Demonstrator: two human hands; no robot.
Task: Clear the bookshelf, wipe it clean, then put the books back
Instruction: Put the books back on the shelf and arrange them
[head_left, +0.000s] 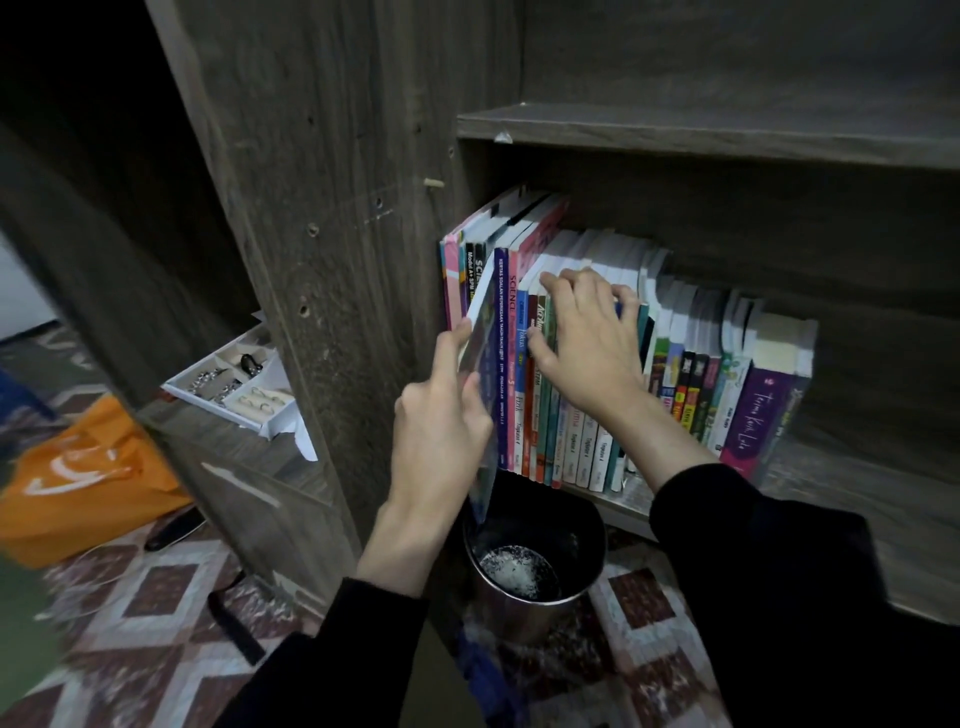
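**Dark wood bookshelf, one thin book partly out of the row**

Bookshelf (675, 130): grey-brown wood grain. The upper board is bare in the part that shows. The shelf below it carries a row of books (691, 379) standing upright, spines facing near. Tall volumes are at the left end; shorter ones run to the right and finish with a purple book (763, 421).

Thin book (485, 332): blue-toned cover, at the left part of the row. It is tilted, with its top edge level with the neighbouring spines and its lower corner hanging below the shelf edge, over the bucket.

Left hand (441, 431): clamped on the thin book. The thumb lies along the near face and the fingers are wrapped round the cover edge.

Right hand (587, 343): set on the row just right of the thin book. The fingers are hooked over the top edges of several books and the thumb is pressed against their spines, so it grips that group. Both arms are in black sleeves.

Bucket (509, 618): metal, on the floor directly under the shelf edge, with a pale speckled patch at the bottom inside.

Far left: a white tray (270, 426) with compartments of small items sits on a lower ledge. An orange bag (88, 478) lies on the floor beyond it. A patterned rug (156, 623), red, white and grey, covers the near floor.
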